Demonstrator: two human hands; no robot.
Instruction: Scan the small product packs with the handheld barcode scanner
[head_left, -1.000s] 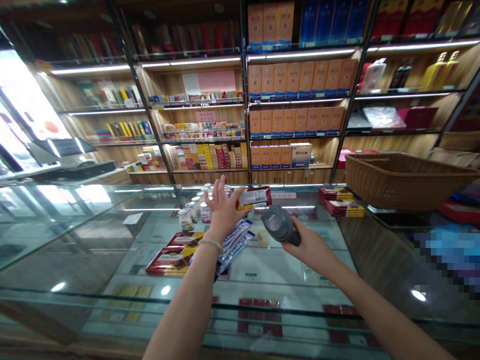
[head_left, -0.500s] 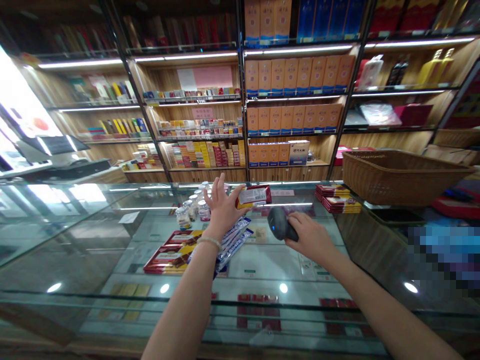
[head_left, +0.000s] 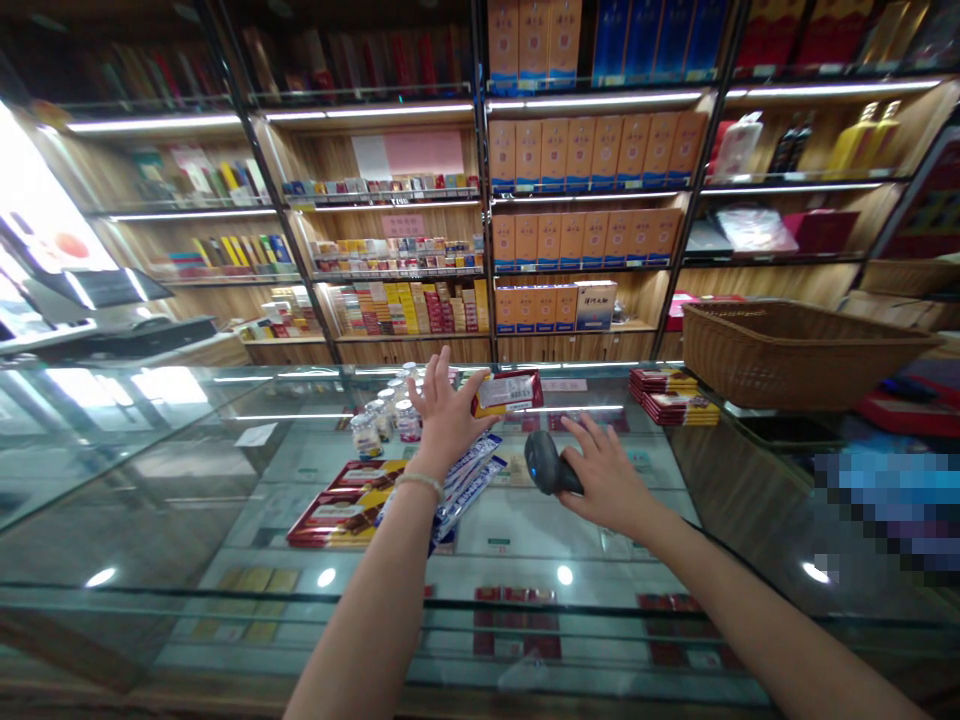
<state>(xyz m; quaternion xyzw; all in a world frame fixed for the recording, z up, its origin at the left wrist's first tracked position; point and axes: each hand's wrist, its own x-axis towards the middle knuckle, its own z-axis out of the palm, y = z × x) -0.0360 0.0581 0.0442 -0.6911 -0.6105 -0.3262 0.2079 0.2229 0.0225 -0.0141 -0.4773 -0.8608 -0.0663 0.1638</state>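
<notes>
My left hand (head_left: 444, 415) pinches a flat red-and-yellow chocolate bar (head_left: 517, 392) between thumb and fingers, its pale barcode label facing me; the other fingers are spread. In my right hand (head_left: 607, 480) is a dark barcode scanner (head_left: 546, 463), its handle between thumb and index finger while the other fingers stretch forward. The scanner's head points left, below the bar. Under my left wrist lie several blue-and-white wrapped sticks (head_left: 471, 490), partly hidden. Beside them, red-and-yellow chocolate bars (head_left: 341, 510) rest on the glass counter (head_left: 525, 530).
Small lidded jars (head_left: 367, 435) cluster behind my left hand. A stack of chocolate bars (head_left: 675, 398) lies at the counter's right, near a wicker basket (head_left: 806, 350). Shelves with orange boxes (head_left: 585, 240) line the wall. A monitor (head_left: 112, 288) stands at far left.
The scanner has moved slightly left and down. Some fingers of my right hand have lifted and stretched out from its handle. My left hand and the chocolate bar have stayed almost still.
</notes>
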